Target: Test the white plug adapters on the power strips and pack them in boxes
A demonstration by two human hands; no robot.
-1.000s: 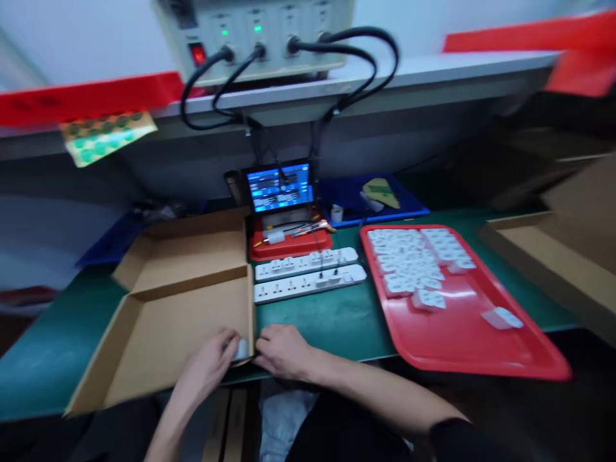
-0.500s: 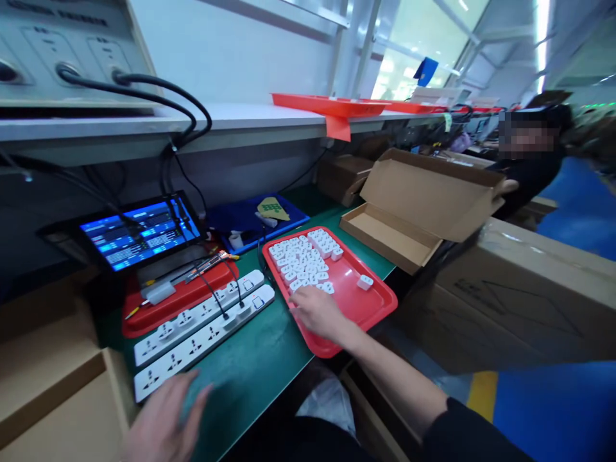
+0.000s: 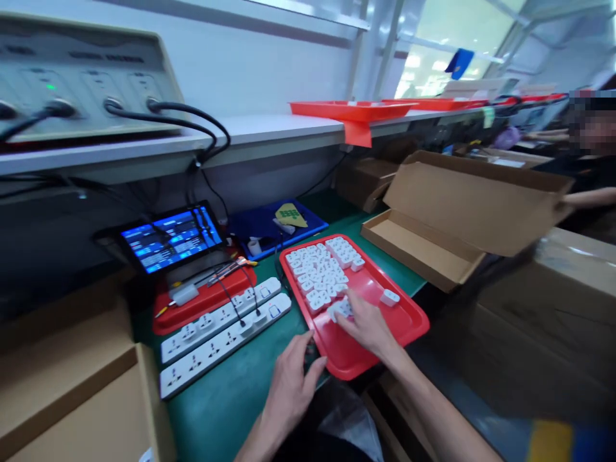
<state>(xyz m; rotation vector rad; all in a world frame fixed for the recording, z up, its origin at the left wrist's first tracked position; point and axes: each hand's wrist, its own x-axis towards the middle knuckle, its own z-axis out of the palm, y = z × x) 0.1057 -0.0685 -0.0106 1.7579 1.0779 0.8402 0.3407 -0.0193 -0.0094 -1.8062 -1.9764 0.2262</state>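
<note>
Several small white plug adapters (image 3: 317, 273) lie packed in the far left part of a red tray (image 3: 353, 362). My right hand (image 3: 368, 324) reaches over the tray, its thumb and fingers closed around white adapters (image 3: 339, 310) at the near side of the group; how many it grips is partly hidden. One lone adapter (image 3: 389, 296) lies to the right of that hand. At the tray's near left edge is my left hand (image 3: 293, 378), thumb and fingers apart, holding nothing.
Two white power strips (image 3: 226, 340) lie left of the tray, with cables plugged in. Behind them a lit tablet (image 3: 171, 237) stands by a red tray (image 3: 163, 308). Open cardboard boxes are at right (image 3: 423, 256) and left (image 3: 149, 398). A person (image 3: 597, 147) sits at far right.
My left hand has moved right, from beside the power strips to the tray's edge. My right hand has shifted from the tray's left rim inward, onto the near adapters. The view has turned left.
</note>
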